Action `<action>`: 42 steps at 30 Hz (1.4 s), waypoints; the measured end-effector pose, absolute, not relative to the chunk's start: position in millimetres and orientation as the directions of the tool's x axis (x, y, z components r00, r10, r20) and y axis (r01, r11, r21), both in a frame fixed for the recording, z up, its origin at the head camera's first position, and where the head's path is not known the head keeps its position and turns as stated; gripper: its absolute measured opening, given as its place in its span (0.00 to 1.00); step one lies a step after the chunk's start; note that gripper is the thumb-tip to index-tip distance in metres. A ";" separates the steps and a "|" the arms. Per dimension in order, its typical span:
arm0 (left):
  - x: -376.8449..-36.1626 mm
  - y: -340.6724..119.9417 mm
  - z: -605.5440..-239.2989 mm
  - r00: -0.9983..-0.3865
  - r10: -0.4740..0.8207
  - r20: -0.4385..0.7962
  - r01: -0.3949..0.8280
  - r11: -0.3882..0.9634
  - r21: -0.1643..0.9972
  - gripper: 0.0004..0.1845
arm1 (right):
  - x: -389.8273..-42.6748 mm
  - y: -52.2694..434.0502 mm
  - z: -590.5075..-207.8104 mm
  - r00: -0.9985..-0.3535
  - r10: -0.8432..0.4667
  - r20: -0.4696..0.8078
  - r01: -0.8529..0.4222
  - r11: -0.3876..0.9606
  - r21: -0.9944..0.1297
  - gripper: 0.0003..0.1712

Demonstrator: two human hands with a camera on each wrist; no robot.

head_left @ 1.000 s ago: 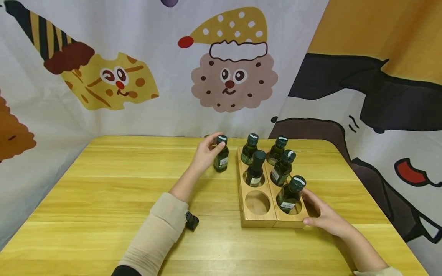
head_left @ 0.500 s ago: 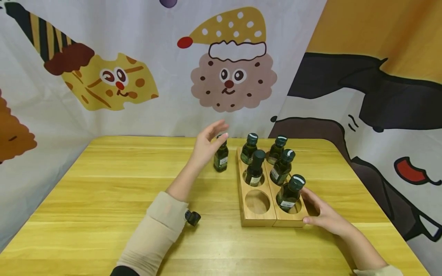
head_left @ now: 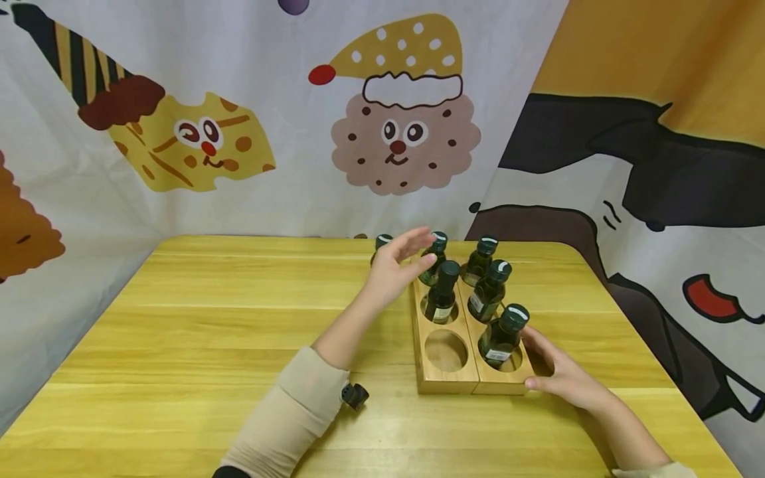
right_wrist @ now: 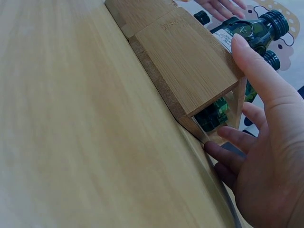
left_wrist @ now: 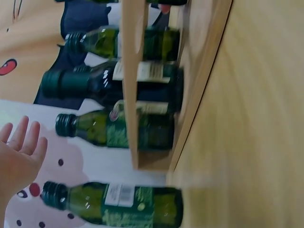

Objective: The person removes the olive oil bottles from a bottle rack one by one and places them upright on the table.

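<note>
The left hand (head_left: 399,264) has left the lone bottle (head_left: 381,241) — spread, empty, now beside the upright back-left bottle (head_left: 433,257) of the rack (head_left: 449,381) — whose near corner the flat-fingered right hand (head_left: 558,375) steadies.

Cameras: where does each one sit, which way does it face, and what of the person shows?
Head: high, looking forward and down at the table, wooden rack and bottles; both forearms, left hand and right hand show.
Left wrist: low on the table, facing the rack's side and the loose bottle; fingers show.
Right wrist: low, facing the rack's end; the right hand touches it.
All three share the rack.
</note>
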State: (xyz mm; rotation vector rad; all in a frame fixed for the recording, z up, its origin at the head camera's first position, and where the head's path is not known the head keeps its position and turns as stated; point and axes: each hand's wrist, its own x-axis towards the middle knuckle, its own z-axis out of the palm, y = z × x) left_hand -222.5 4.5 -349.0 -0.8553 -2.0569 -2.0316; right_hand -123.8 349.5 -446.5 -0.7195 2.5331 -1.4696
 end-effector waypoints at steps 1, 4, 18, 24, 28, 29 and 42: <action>-221.7 7.6 -350.6 -0.834 0.307 0.458 0.462 -0.065 0.885 0.26 | -123.6 349.4 -446.5 -0.879 -0.460 0.127 -0.338 0.413 -0.846 0.51; -219.2 16.4 -356.0 -0.838 0.326 0.437 0.438 -0.076 0.896 0.27 | -123.3 349.2 -446.3 -0.878 -0.461 0.130 -0.341 0.411 -0.846 0.51; -221.8 38.8 -386.5 -0.877 0.336 0.344 0.346 -0.056 0.937 0.26 | -123.8 349.6 -446.9 -0.878 -0.462 0.125 -0.336 0.409 -0.849 0.51; -222.3 41.7 -390.7 -0.886 0.355 0.298 0.291 -0.075 0.954 0.25 | -123.6 349.4 -446.6 -0.880 -0.460 0.120 -0.327 0.402 -0.855 0.51; -221.7 43.8 -391.2 -0.887 0.370 0.275 0.268 -0.072 0.961 0.24 | -123.7 349.2 -446.2 -0.880 -0.460 0.116 -0.323 0.403 -0.856 0.51; -221.4 44.2 -391.1 -0.888 0.370 0.274 0.267 -0.071 0.961 0.23 | -123.8 349.2 -446.0 -0.881 -0.460 0.115 -0.323 0.404 -0.856 0.51; -220.4 46.2 -390.3 -0.873 0.362 0.327 0.321 -0.079 0.944 0.20 | -123.9 349.2 -446.5 -0.876 -0.467 0.121 -0.331 0.399 -0.855 0.50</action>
